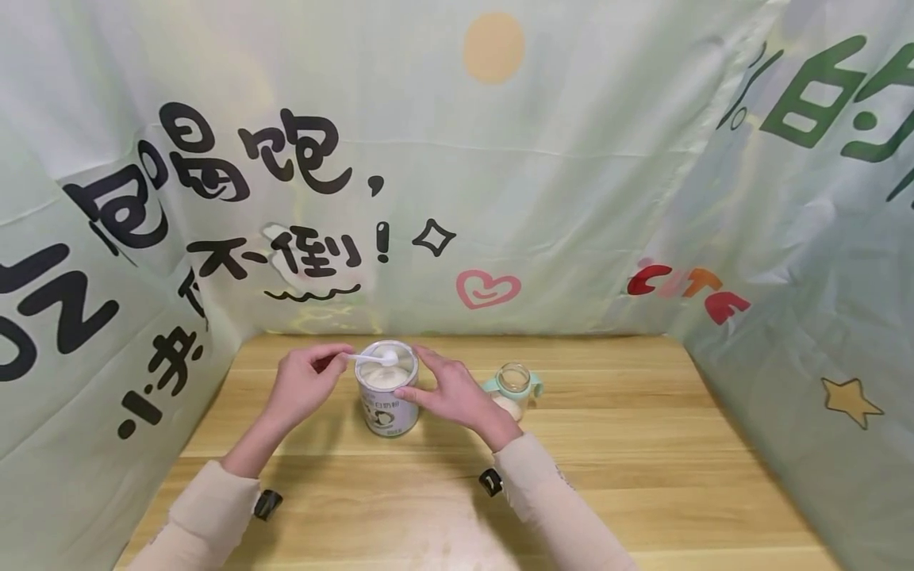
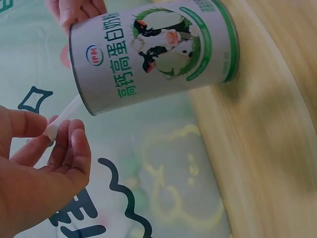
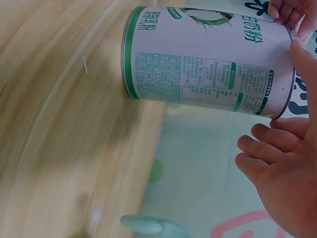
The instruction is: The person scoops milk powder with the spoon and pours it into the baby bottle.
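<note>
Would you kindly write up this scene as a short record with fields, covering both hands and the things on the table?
Left hand: pinches a white scoop
Right hand: holds the can near its rim
Can: upright, open at the top, pale powder inside
Scoop: at the can's mouth; load hard to tell
Bottle: clear, pale green handles, right of the can in the head view
Table: wood-grained

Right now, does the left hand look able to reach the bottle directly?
Probably not: the left hand is pinching the scoop, and both the can and the right hand seem to block the direct way to the bottle.
</note>
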`<state>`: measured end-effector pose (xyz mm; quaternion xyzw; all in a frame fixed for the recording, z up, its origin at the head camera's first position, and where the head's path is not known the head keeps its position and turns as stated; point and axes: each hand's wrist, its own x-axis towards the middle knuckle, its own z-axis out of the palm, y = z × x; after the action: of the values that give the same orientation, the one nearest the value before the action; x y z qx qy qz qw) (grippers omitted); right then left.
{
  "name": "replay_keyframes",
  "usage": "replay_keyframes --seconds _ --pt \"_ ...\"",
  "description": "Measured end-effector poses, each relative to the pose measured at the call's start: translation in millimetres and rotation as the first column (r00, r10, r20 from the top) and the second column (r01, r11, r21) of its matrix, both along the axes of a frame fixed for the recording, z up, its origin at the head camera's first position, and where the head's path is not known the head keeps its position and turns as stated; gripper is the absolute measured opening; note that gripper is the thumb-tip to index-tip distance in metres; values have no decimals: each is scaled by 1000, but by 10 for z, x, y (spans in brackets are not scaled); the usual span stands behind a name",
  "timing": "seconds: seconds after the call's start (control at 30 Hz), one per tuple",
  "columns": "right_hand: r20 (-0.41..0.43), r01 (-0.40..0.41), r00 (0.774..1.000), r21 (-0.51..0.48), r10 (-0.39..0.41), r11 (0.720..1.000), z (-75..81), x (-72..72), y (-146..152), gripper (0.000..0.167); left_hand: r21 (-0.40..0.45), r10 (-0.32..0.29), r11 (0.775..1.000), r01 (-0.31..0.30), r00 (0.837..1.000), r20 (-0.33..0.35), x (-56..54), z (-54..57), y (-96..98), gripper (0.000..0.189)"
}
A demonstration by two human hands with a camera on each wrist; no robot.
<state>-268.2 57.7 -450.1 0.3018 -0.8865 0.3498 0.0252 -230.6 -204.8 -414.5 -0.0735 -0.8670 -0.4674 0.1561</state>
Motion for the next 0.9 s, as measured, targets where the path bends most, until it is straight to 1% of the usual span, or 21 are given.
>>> replay_keyframes --seconds 0.2,0.37,0.47,0.63,0.7,0.8,0.9 --pt "-2 2 1000 -2 -2 1000 -20 -7 -10 86 -77 -33 997 28 997 -74 -8 -56 35 21" --pt "0 -2 1000 -12 2 1000 -18 -5 -15 87 -149 -63 988 41 987 -150 -15 -95 57 22" --pt "6 -2 1000 -15 2 1000 -12 0 -13 86 -213 -89 976 49 979 -184 -18 -109 69 21" --pt "12 1 1000 -17 0 1000 -13 6 -4 84 -304 -126 951 58 970 -209 -24 -113 87 19" --pt "12 2 1000 -19 -1 1000 -15 3 -4 84 -334 -148 940 67 964 -222 -27 -120 90 18" --pt "11 3 1000 -21 -3 1000 -15 -1 -11 83 -372 -178 925 74 950 -254 -34 -138 87 18" --pt "14 5 1000 -23 -5 1000 -16 -4 -22 84 -387 -194 919 77 942 -273 -29 -143 86 18"
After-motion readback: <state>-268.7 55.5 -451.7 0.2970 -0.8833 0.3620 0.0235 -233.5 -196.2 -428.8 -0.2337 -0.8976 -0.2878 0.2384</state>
